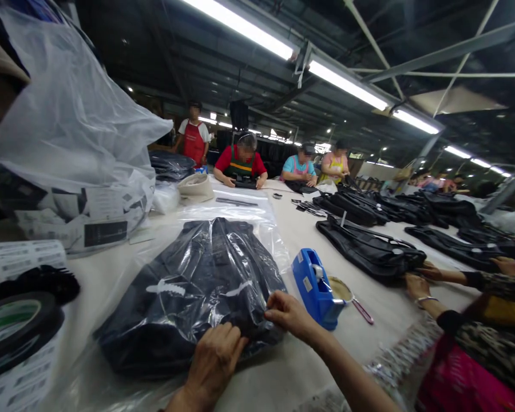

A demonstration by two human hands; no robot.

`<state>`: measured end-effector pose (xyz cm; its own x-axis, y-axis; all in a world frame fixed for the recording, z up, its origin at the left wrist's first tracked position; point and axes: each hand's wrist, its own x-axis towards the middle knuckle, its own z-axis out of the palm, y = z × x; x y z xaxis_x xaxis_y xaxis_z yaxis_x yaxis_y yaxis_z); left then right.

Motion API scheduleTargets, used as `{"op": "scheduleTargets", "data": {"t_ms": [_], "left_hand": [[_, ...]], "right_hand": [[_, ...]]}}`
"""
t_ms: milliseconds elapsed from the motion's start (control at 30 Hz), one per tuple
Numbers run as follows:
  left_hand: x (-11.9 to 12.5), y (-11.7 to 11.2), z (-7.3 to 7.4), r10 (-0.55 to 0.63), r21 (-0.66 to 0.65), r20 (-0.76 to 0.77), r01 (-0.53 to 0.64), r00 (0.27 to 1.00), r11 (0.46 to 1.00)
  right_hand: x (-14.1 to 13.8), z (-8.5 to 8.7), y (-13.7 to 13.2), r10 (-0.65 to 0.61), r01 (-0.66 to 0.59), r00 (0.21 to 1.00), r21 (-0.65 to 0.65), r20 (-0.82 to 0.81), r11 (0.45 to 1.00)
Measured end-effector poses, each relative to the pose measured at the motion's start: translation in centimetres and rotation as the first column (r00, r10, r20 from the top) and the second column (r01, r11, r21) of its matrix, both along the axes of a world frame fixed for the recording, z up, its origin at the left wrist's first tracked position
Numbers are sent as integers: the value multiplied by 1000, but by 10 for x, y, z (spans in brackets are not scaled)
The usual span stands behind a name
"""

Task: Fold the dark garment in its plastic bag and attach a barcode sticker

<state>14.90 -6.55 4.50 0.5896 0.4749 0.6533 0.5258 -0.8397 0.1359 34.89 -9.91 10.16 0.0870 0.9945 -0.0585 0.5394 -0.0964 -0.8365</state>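
The bagged dark garment point(197, 286) lies on the counter point(300, 229), just left of the blue tape dispenser point(314, 284). Its long axis runs away from the person. The left hand point(214, 360) grips its near edge. The right hand point(288, 315), nearer to the dispenser, pinches the plastic at the near corner.

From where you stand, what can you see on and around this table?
bagged garment: one, dark in clear plastic, table centre
tape dispenser: one, blue, right of it
tape roll: one, black, near left
bag of labels: one, clear, far left
garment piles: several, black, table's right
co-workers: four, far end
co-worker's hands: two, right edge
left hand: one, gripping bag's near edge
right hand: one, fingers pinching same edge
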Motion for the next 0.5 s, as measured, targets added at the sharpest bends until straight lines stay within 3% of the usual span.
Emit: {"op": "scheduleTargets", "data": {"t_ms": [200, 333, 500], "left_hand": [[-2, -1, 1, 7, -28, -19, -7, 1000, 1000], [-2, -2, 2, 17, -38, -33, -18, 999, 999], [-2, -2, 4, 5, -19, -12, -5, 1000, 1000]], "right_hand": [[-10, 8, -32, -45, -2, 982, 251, 182, 968], [-20, 0, -40, -82, -51, 925, 338, 370, 940], [-24, -14, -32, -139, 57, 963, 326, 232, 944]]}}
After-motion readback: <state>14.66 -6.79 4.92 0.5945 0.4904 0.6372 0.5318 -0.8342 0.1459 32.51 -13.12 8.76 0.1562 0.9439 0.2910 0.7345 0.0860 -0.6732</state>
